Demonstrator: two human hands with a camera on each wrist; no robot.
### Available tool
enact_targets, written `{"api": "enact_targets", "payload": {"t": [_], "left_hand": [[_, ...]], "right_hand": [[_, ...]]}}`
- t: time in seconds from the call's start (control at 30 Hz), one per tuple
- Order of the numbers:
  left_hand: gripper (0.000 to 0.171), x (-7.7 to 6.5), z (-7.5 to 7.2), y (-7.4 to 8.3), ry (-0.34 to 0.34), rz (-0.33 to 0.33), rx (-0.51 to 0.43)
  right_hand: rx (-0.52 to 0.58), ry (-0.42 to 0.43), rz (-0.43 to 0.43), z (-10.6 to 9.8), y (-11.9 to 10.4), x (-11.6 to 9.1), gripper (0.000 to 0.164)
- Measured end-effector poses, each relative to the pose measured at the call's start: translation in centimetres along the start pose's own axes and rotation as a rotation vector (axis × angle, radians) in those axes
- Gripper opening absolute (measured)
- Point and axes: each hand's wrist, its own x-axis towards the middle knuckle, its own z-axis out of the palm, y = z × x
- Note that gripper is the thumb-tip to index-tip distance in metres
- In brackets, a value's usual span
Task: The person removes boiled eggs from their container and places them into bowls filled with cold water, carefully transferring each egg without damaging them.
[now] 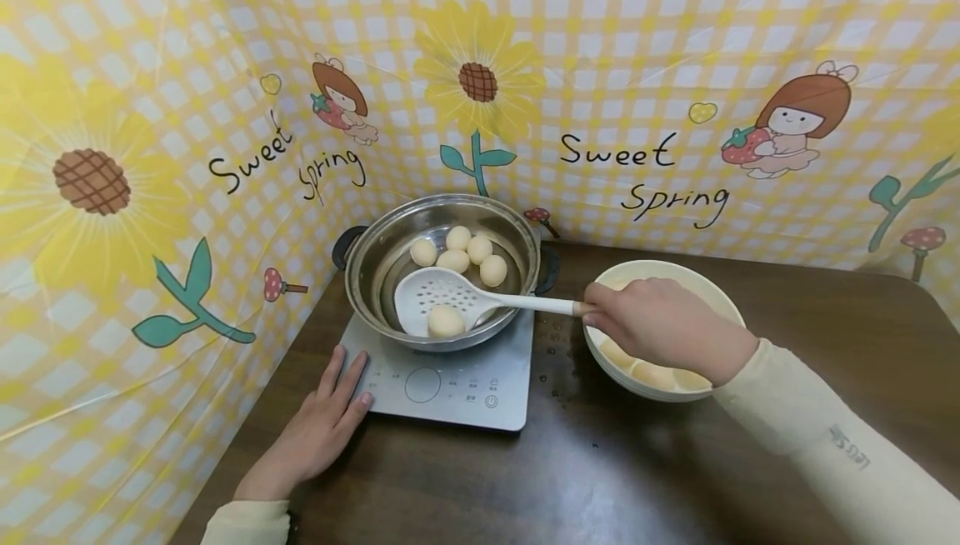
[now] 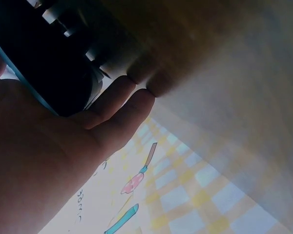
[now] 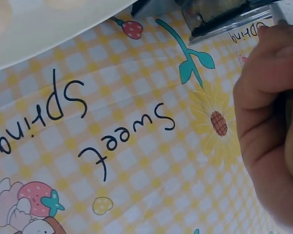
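Note:
My right hand grips the wooden-tipped end of a white slotted spoon, with its fingers curled round the handle. The spoon's perforated bowl is inside a steel pot and carries one pale, egg-shaped ball. Several more such balls lie in the pot behind the spoon. My left hand lies with fingers extended at the left edge of a white induction cooker, its fingertips touching that edge. In the left wrist view, the cooker's dark side is beside the fingers.
A cream bowl with several pale yellowish balls stands right of the pot, partly hidden under my right hand. Water drops dot the dark wooden table. A checked, flower-printed cloth hangs behind and at left.

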Motion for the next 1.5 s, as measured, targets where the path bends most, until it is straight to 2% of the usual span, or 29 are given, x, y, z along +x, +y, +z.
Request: {"api": "enact_targets", "payload": {"t": [0.17,0.43,0.67,0.97,1.23,1.5], "left_hand": [[0.064,0.1,0.0,0.1,0.005,0.005,-0.001],[0.064,0.1,0.0,0.2,0.007,0.003,-0.005],[0.064,0.1,-0.1,0.4,0.008,0.007,-0.003],[0.065,0.0,-0.1,0.4,0.002,0.001,-0.009],[0.064,0.0,-0.1,0.4,0.000,0.000,-0.015],[0.064,0.0,0.0,0.2,-0.001,-0.001,-0.018]], "right_hand": [[0.033,-0.070,0.041,-0.7,-0.2,0.2,0.016],[0.107,-0.122,0.056,-1.7,-0.3,0.5,0.024],[0.215,-0.175,0.092,-2.1,0.1,0.5,0.017],[0.317,-0.238,0.160,-2.6,0.6,0.4,0.018],[0.345,-0.270,0.188,-3.5,1.0,-0.1,0.020],[0.384,-0.294,0.255,-4.6,1.7,-1.7,0.017]]}}
